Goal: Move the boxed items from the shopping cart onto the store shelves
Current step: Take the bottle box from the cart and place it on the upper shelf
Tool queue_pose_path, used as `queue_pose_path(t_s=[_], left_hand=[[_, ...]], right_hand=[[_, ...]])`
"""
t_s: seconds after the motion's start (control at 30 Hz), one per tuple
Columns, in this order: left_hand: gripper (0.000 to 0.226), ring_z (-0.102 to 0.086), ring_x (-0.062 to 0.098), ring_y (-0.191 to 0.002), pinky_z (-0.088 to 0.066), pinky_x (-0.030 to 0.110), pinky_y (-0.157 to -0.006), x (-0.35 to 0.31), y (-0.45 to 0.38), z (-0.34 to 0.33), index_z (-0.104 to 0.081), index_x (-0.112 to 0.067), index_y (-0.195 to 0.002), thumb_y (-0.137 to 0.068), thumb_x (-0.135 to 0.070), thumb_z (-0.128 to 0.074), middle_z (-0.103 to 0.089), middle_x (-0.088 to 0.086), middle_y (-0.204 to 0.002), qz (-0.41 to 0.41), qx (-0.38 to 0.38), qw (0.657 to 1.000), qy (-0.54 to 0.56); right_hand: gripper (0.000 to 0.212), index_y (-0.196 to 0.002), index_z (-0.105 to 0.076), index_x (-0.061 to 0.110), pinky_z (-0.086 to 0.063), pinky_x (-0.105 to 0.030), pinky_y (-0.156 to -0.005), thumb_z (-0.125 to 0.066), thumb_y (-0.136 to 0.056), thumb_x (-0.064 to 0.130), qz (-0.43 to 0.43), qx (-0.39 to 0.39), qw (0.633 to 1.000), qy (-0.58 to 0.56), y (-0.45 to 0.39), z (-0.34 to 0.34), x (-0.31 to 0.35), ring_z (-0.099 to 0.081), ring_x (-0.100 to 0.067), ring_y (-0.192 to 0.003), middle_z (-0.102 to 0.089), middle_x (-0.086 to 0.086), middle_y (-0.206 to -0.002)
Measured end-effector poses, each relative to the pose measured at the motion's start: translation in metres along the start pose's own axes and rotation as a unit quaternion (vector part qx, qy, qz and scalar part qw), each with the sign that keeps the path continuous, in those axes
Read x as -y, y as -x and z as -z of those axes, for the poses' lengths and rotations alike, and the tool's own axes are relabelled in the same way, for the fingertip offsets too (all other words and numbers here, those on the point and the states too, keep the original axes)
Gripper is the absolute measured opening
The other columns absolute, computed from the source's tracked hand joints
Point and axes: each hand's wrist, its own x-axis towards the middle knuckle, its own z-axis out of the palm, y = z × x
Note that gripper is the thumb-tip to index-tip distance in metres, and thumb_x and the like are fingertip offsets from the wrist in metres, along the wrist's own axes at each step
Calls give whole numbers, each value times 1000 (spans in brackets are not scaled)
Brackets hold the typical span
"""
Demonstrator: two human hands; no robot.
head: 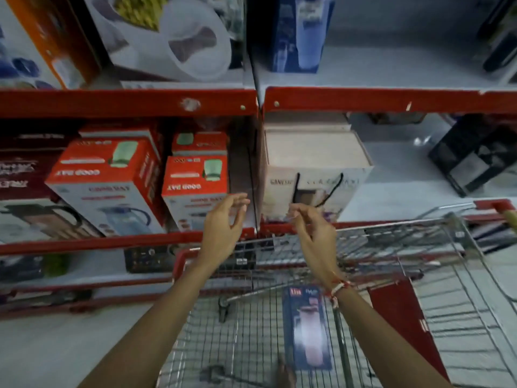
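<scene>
A white box [313,175] with black cord handles stands at the front of the middle shelf [391,99], just right of the shelf divider. My left hand [223,222] is raised in front of the divider with its fingers spread and holds nothing. Just below the white box, my right hand [313,228] hovers with loosely curled, empty fingers; a red and white thread band circles its wrist. Beneath both arms is the wire shopping cart [391,228]. A slim blue box [306,329] lies flat on its mesh floor.
Red and white kettle boxes [109,180] fill the middle shelf left of the divider. A dark box [475,155] sits further right on that shelf. Larger boxes stand on the shelf above. A red flap [402,326] lies in the cart.
</scene>
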Motion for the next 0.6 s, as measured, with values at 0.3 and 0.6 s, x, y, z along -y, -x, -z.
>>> queue_pose_path(t_s=[0.3, 0.6], left_hand=[[28, -67, 15, -89, -52, 23, -78, 45, 93, -129, -58, -13, -119, -91, -14, -54, -72, 5, -104, 171, 158, 972, -19], [33, -64, 19, -102, -50, 16, -72, 103, 178, -236, -57, -8, -120, -87, -12, -61, -65, 11, -123, 435, 278, 855, -43]], right_hand=[[21, -109, -62, 12, -47, -34, -51, -47, -98, 23, -206, 168, 958, 106, 58, 20, -143, -63, -29, -60, -72, -17, -82], [55, -137, -42, 7, -49, -31, -78, -64, -88, 19, -568, 263, 780, 9, 105, 20, -283, -50, -24, -101, -54, -11, -128]])
